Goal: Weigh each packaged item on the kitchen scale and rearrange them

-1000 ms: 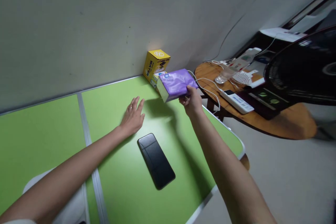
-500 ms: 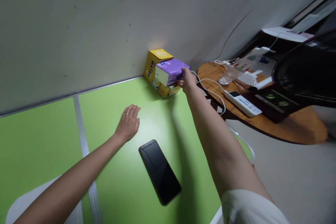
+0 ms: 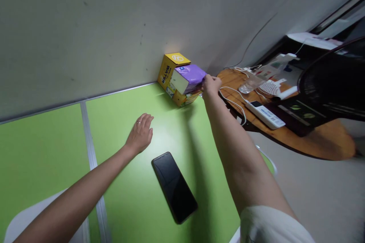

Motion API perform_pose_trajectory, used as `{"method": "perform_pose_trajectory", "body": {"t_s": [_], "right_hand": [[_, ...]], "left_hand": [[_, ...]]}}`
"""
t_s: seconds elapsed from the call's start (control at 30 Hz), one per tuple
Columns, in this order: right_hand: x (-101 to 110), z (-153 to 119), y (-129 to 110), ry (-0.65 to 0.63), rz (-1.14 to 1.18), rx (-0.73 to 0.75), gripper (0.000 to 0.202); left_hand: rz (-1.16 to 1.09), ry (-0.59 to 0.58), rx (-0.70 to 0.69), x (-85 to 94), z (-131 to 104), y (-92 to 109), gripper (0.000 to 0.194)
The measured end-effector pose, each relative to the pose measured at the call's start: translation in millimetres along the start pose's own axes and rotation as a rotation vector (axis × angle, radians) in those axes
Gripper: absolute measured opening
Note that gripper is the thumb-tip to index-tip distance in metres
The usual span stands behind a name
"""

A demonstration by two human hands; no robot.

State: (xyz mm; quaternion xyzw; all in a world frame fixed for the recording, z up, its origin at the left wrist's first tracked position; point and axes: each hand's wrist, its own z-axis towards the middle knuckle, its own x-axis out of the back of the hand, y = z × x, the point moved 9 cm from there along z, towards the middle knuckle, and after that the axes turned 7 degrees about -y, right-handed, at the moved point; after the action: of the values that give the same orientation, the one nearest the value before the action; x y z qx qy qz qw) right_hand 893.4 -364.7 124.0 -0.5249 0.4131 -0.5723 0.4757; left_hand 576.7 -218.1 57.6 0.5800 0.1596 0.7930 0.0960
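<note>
A purple pack of tissues (image 3: 194,76) rests tilted against a yellow carton (image 3: 168,69) marked "WATER", at the table's far edge by the wall. At the pack's right end is my right hand (image 3: 211,83), its fingers curled closed on the wrapper's edge; the fingertips are partly hidden. My left hand (image 3: 140,133), with a ring on one finger, lies on the green table (image 3: 122,193), fingers loosely stretched and holding nothing. Between my arms lies a black smartphone (image 3: 174,188), screen up, apart from both hands.
To the right stands a wooden table (image 3: 327,146) bearing a white power strip (image 3: 265,114), a clear plastic bottle (image 3: 248,86), a white perforated fly swatter (image 3: 270,86) and a dark fan (image 3: 333,76). A white cable (image 3: 235,103) hangs beside my right hand. A metal seam (image 3: 90,140) crosses the green table.
My right hand has slid a little rightward at the end of the tissue pack, and its wrist has turned. My left hand and the phone stay in place.
</note>
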Motion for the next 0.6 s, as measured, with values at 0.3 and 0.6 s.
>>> {"method": "perform_pose_trajectory", "body": {"t_s": [0.3,0.6], "right_hand": [[16,4,-6,0.127,-0.070,-0.053,0.027],[10,9,-8,0.156,-0.076,-0.066,0.027]], "left_hand": [[-0.011,-0.009,0.011,-2.6,0,-2,0.041],[-0.006,0.003,0.005,-1.9,0,-2,0.040]]}}
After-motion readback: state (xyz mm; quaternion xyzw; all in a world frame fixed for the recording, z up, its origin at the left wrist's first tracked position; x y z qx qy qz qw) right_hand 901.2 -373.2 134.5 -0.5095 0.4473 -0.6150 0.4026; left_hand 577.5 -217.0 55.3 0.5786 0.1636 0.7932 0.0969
